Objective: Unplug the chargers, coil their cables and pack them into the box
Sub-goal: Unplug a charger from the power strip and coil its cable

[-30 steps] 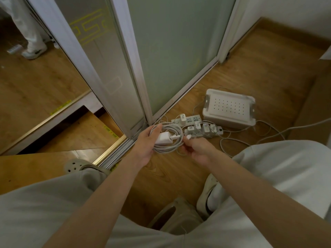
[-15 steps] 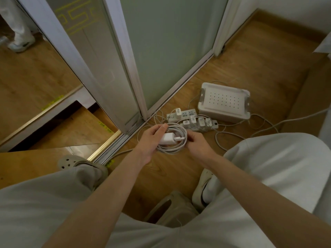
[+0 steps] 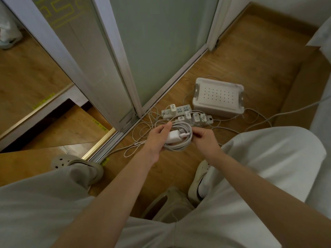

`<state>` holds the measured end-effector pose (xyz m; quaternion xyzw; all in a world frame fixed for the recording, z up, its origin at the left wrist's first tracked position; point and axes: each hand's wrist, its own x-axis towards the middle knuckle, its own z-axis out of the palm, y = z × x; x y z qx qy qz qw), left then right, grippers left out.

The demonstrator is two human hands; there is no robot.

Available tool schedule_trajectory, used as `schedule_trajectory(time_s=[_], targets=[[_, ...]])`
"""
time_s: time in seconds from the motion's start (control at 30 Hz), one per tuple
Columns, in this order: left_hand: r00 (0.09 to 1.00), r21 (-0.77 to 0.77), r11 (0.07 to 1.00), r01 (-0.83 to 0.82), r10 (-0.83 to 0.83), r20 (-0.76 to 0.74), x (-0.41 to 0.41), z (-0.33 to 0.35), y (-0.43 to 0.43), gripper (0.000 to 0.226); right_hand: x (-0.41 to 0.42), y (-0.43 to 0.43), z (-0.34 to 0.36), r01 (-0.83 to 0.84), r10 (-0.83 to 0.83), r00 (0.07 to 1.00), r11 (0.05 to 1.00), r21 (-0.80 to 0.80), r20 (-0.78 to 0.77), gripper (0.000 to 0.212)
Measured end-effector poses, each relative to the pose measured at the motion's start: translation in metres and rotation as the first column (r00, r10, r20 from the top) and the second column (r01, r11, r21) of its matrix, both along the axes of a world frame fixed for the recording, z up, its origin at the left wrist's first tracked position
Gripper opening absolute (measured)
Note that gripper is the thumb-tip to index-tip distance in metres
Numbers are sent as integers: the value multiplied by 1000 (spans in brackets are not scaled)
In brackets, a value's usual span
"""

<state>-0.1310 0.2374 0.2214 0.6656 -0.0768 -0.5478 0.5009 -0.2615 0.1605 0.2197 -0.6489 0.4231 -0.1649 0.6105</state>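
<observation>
Head view: left hand (image 3: 157,138) grips the white charger (image 3: 174,136) with its coiled cable (image 3: 180,147), and right hand (image 3: 206,138) pinches the coil's other side. The box (image 3: 218,104) sits beyond the right hand, with power strips (image 3: 184,110) between them.

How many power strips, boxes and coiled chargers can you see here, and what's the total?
Power strips: 2, the far strip and the near strip
Box: 1
Coiled charger: 1, held in the left hand and right hand
Total: 4
</observation>
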Motion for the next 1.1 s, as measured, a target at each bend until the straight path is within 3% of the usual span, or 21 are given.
schedule_trajectory(time_s=[0.1, 0.43, 0.6, 0.67, 0.73, 0.8, 1.0, 1.1], targets=[[1000, 53, 998, 30, -30, 4, 2, -2, 2, 23, -3, 4, -4, 90, -109, 991, 975, 204, 82, 34], [999, 179, 983, 42, -43, 3, 4, -12, 13, 24, -1, 14, -5, -15, -19, 995, 943, 333, 100, 38], [989, 165, 986, 34, -57, 139, 12, -9, 13, 22, 8, 17, -4, 18, -136, 972, 856, 516, 191, 36], [975, 161, 985, 53, -86, 205, 15, -8, 14, 24, 9, 20, -1, -34, -54, 981, 899, 437, 187, 28], [957, 154, 985, 79, -118, 265, 17, -9, 14, 25, 11, 21, 1, -142, 137, 990, 974, 176, 38, 24], [939, 154, 984, 93, -139, 316, 19, -8, 13, 25, 15, 22, 1, -198, 196, 977, 980, -15, -85, 19], [875, 157, 978, 135, -192, 445, 23, -8, 12, 27, 22, 21, 5, -219, 156, 944, 955, -200, -290, 6], [824, 178, 969, 172, -241, 513, 24, -8, 14, 22, 23, 22, 12, -369, 215, 865, 885, -284, -454, 6]])
